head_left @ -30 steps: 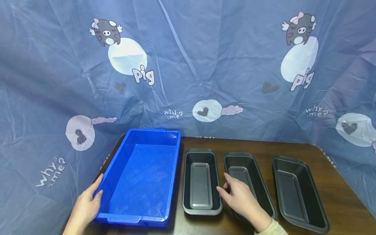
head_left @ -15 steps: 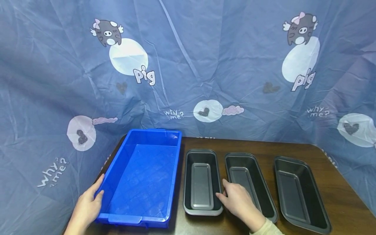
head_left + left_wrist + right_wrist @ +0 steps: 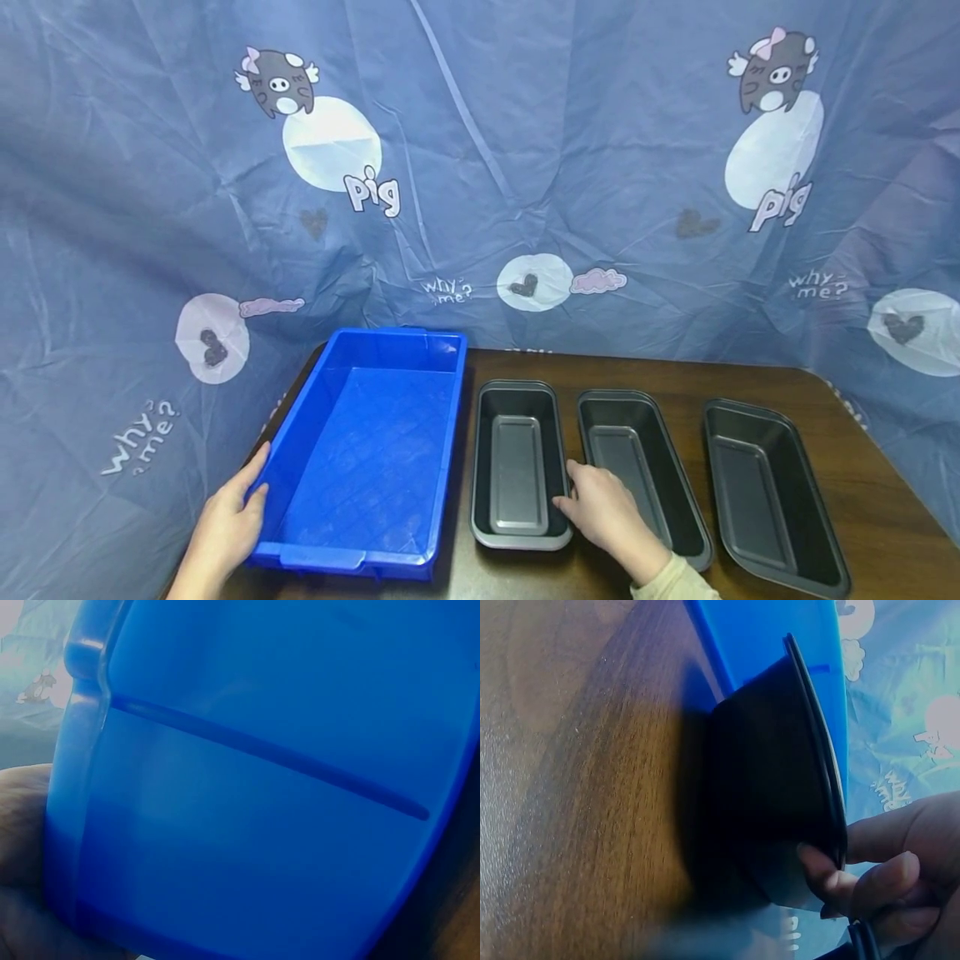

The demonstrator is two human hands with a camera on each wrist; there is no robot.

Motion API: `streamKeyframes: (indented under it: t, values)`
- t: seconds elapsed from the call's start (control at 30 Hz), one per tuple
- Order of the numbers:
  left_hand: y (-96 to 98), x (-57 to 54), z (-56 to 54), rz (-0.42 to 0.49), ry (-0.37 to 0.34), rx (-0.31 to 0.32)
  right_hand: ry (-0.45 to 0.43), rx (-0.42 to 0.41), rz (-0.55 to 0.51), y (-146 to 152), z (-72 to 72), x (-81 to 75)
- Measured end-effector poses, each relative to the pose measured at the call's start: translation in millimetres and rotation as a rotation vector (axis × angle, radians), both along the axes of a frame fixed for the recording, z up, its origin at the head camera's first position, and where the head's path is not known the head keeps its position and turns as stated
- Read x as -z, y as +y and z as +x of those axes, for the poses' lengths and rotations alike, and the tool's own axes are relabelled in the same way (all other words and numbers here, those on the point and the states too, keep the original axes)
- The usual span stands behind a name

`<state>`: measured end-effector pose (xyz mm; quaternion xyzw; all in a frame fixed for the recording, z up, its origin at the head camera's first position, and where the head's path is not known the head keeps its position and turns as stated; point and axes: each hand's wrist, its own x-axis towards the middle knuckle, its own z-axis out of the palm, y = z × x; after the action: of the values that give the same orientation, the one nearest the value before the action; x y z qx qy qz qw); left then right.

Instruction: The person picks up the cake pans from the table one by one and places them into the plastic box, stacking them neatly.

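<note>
At the left of the head view lies a blue plastic tray [image 3: 375,458], rectangular and shallow. My left hand [image 3: 228,517] holds its near left corner, the thumb at the rim and the fingers along the outer side. The left wrist view is mostly filled by the blue tray's outer wall [image 3: 247,825], with part of the hand behind its rim. To the right of the tray stands a dark metal loaf pan [image 3: 517,475]. My right hand [image 3: 600,508] pinches this pan's right rim near its front end. In the right wrist view fingers [image 3: 885,885] curl under the rim.
A second loaf pan [image 3: 630,450] stands just right of the first, partly behind my right hand and forearm. Farther right is a third loaf pan [image 3: 750,492]. All rest on a brown wooden table [image 3: 825,433]. A blue printed cloth [image 3: 480,167] hangs behind the table.
My right hand has come down slightly onto the rim of the leftmost loaf pan and closed on it. The left hand keeps its place on the tray. The whole view drifts slightly right.
</note>
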<state>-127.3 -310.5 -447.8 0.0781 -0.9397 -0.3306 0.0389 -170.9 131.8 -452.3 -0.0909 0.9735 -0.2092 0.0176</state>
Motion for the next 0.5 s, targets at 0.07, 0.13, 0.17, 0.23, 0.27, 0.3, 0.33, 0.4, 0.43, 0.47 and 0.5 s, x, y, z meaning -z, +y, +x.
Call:
streamKeyframes:
  t: [0.07, 0.13, 0.17, 0.23, 0.27, 0.3, 0.33, 0.4, 0.43, 0.47, 0.5]
  values:
    - [0.3, -0.6, -0.1, 0.003, -0.012, -0.006, 0.012, -0.005, -0.009, 0.8, 0.0, 0.3]
    - [0.6, -1.0, -0.4, 0.008, -0.024, -0.011, 0.017, -0.011, -0.03, 1.4, 0.0, 1.0]
    - [0.7, -1.1, -0.3, 0.006, -0.021, -0.013, 0.018, -0.014, -0.041, 1.6, -0.1, 1.3]
    - [0.9, -1.1, -0.2, 0.01, -0.023, -0.015, 0.01, -0.02, -0.078, 1.8, -0.4, 2.3]
    - [0.9, -1.0, -0.2, 0.012, -0.021, -0.014, 0.002, -0.021, -0.101, 1.9, -0.6, 3.0]
    - [0.9, -0.8, -0.1, 0.011, -0.018, -0.013, -0.007, -0.021, -0.13, 2.0, -0.8, 3.5]
    - [0.8, -0.6, 0.2, 0.008, -0.011, -0.011, -0.012, -0.021, -0.156, 2.2, -1.1, 4.2]
    - [0.6, -0.2, 0.5, 0.012, -0.008, -0.009, -0.033, -0.014, -0.226, 2.4, -1.6, 5.2]
    - [0.4, -0.1, 0.8, 0.008, 0.001, -0.007, -0.05, -0.009, -0.271, 2.4, -2.0, 5.6]
    - [0.3, -0.1, 0.9, 0.011, 0.0, -0.006, -0.068, -0.002, -0.32, 2.3, -2.3, 5.4]
    - [0.0, 0.0, 0.8, 0.011, 0.002, -0.005, -0.08, 0.005, -0.364, 2.2, -2.6, 5.3]
